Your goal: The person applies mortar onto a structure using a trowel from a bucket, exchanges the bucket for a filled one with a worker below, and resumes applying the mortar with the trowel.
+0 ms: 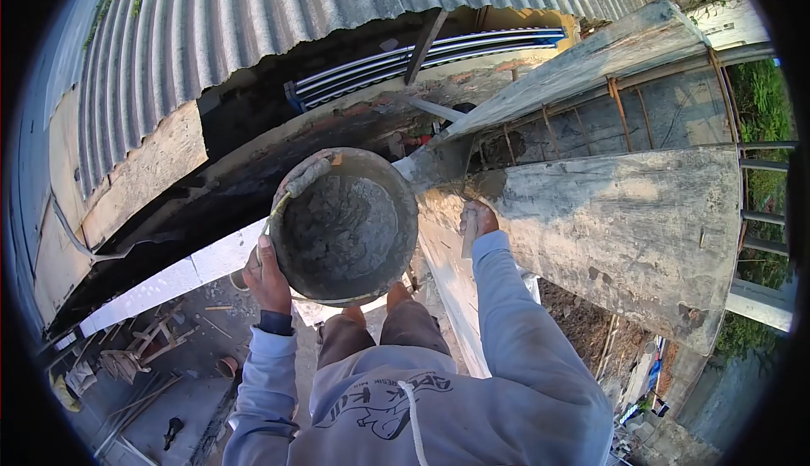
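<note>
A round, cement-crusted bucket with wet grey mortar inside is in front of my body. My left hand is closed on its left edge, where the handle meets the rim. My right hand is closed around a tool with a pale handle, just right of the bucket. The working end of that tool cannot be made out. Beside this hand is the narrow end of a wooden formwork box, with wet grey material near its opening.
Rusty steel bars run inside the formwork. A corrugated roof spans the top left, above a dark gap. Far below, scrap wood lies on the ground at left. My legs show beneath the bucket, high above the ground.
</note>
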Demonstrator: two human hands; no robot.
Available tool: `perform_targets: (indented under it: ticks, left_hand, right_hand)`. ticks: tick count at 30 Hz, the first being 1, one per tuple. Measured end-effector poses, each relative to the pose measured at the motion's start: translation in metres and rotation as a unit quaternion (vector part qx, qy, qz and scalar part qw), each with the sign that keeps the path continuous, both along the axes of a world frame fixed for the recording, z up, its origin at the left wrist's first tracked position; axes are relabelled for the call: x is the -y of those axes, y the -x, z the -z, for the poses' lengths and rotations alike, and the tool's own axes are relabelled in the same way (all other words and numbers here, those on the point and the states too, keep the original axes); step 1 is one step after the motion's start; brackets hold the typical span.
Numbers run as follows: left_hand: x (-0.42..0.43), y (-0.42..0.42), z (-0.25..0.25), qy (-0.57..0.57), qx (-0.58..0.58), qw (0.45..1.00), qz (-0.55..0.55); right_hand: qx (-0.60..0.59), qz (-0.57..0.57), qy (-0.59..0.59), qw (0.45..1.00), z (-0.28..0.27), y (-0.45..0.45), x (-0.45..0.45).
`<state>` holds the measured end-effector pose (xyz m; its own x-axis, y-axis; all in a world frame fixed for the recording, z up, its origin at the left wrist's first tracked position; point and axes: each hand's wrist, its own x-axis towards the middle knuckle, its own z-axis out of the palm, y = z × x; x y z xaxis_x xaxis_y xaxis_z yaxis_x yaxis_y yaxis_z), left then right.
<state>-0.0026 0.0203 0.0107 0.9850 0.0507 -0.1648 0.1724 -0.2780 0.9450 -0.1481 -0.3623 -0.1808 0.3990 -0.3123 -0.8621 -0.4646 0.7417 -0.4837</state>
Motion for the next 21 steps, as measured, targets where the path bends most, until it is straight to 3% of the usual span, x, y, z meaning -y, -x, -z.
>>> perform_targets:
  ticks: [4,5,8,10,11,12,15,18,21]
  left_hand:
    - [0.003,0.001,0.0,-0.009,0.007,1.0,-0.005]
    - [0.006,-0.001,-0.002,0.003,0.006,1.0,-0.004]
    - [0.0,-0.004,0.01,-0.014,0.015,1.0,0.011]
    - [0.005,-0.005,0.0,-0.056,-0.011,0.998,0.018]
    - [0.008,-0.003,-0.004,-0.061,0.004,0.998,0.018]
    - [0.012,-0.003,-0.005,-0.062,0.02,0.998,0.018]
    - [0.016,-0.001,-0.002,-0.063,0.046,0.996,0.04]
    - [0.015,0.001,-0.001,-0.095,0.029,0.992,0.073]
    - [0.021,0.012,-0.003,-0.076,0.032,0.995,0.05]
  right_hand:
    - [0.043,0.017,0.091,0.995,-0.019,-0.002,-0.016]
    - [0.086,0.027,-0.041,0.995,-0.015,0.005,-0.011]
    - [-0.001,-0.145,0.193,0.971,-0.056,0.011,-0.044]
    - [0.027,-0.222,0.292,0.93,-0.081,0.022,-0.055]
    - [0.019,-0.327,0.472,0.818,-0.116,0.019,-0.067]
    - [0.01,-0.411,0.63,0.659,-0.155,0.013,-0.075]
    - [0.074,-0.506,0.722,0.466,-0.21,-0.027,-0.083]
    - [0.071,-0.676,0.656,0.329,-0.21,-0.072,-0.081]
    - [0.129,-0.721,0.59,0.34,-0.169,-0.089,-0.113]
